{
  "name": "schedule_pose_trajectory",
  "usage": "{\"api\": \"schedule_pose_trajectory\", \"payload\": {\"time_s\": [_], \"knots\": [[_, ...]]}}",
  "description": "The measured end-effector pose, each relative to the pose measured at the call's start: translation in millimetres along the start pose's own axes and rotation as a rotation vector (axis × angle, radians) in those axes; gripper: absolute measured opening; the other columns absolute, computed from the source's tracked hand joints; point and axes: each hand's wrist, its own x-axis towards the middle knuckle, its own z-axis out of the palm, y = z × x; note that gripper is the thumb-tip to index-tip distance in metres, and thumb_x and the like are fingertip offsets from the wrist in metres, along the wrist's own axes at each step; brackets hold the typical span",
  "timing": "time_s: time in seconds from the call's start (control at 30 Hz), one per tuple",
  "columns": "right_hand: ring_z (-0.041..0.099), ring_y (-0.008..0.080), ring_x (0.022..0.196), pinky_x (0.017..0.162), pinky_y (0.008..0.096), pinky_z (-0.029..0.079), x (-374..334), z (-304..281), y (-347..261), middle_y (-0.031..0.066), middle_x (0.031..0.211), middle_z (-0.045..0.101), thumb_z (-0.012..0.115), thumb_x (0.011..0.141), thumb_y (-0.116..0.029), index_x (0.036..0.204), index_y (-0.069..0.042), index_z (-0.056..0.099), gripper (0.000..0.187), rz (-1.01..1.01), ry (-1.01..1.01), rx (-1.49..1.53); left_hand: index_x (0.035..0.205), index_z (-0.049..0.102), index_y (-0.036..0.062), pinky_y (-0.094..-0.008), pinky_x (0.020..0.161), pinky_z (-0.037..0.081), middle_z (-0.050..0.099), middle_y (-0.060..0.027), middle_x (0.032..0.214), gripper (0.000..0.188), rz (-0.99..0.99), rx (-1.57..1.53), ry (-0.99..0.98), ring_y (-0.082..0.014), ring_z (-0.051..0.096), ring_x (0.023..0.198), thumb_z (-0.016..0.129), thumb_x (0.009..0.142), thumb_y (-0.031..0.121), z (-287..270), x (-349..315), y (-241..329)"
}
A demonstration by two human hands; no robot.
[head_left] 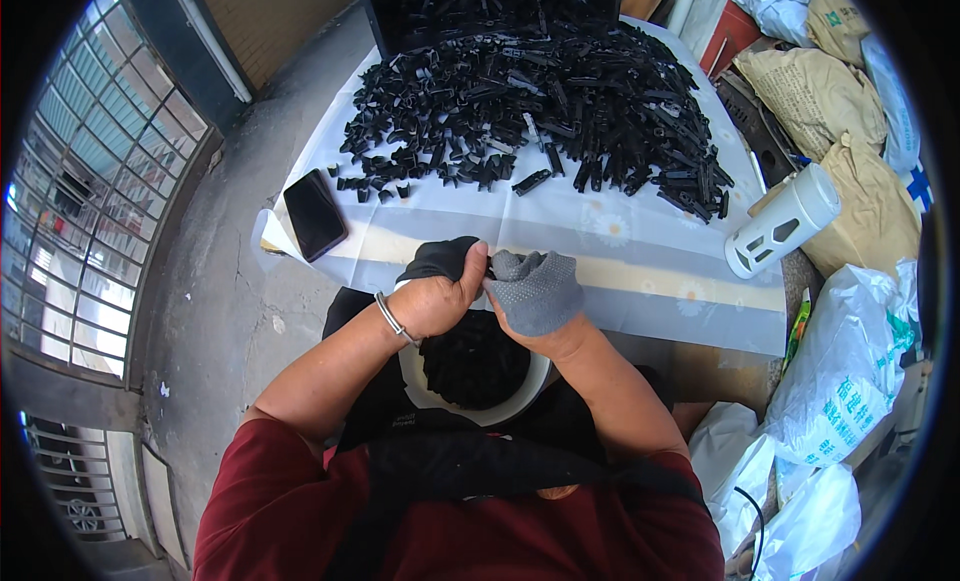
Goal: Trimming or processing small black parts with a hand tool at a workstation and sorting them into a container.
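Note:
My left hand, in a dark partial glove with the thumb bare, meets my right hand just off the table's near edge. A grey dotted glove covers most of the right hand. Both are closed, pinching a small black plastic part between them; most of it is hidden by the fingers. Below them, a pale bowl sits in my lap, filled with a heap of black pieces. Beyond my hands, many similar black plastic parts lie piled over the far half of the table.
A black phone lies at the left of the cloth-covered table. A white cylindrical bottle lies tilted at the right edge. A dark bin stands behind the pile. Sacks and plastic bags crowd the right side.

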Motion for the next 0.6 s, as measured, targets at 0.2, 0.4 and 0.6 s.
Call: {"api": "schedule_pose_trajectory", "payload": {"time_s": [0.2, 0.4, 0.6], "knots": [[0.058, 0.0325, 0.076, 0.067, 0.0430, 0.045, 17.0, -14.3, 15.6, 0.0109, 0.077, 0.061, 0.050, 0.084, -0.030, 0.082, -0.008, 0.061, 0.025, 0.033, -0.379, 0.348, 0.082, 0.060, 0.0020, -0.0429, 0.067, 0.046, 0.059, -0.0208, 0.074, 0.036, 0.046, 0.362, -0.238, -0.0373, 0.058, 0.074, 0.042, 0.090, 0.032, -29.9, 18.6, -24.4], [0.058, 0.0330, 0.074, 0.064, 0.0447, 0.046, 49.3, 14.4, 56.8, 0.0151, 0.077, 0.061, 0.051, 0.084, -0.029, 0.085, -0.007, 0.061, 0.025, 0.362, -0.040, 0.034, 0.106, 0.056, 0.0065, -0.0396, 0.068, 0.048, 0.061, -0.0164, 0.092, 0.030, 0.252, 0.662, 0.149, -0.0327, 0.060, 0.078, 0.056, 0.080, 0.022, -13.7, 91.6, -65.4], [0.058, 0.0325, 0.073, 0.063, 0.0445, 0.046, 41.4, 26.9, 66.7, 0.0150, 0.075, 0.058, 0.055, 0.081, -0.024, 0.090, -0.006, 0.058, 0.021, 0.266, -0.186, -0.093, 0.104, 0.057, 0.0075, -0.0398, 0.068, 0.047, 0.060, -0.0151, 0.091, 0.028, 0.195, 0.571, 0.062, -0.0322, 0.059, 0.081, 0.056, 0.077, 0.016, 8.4, 77.2, -64.4]]}}
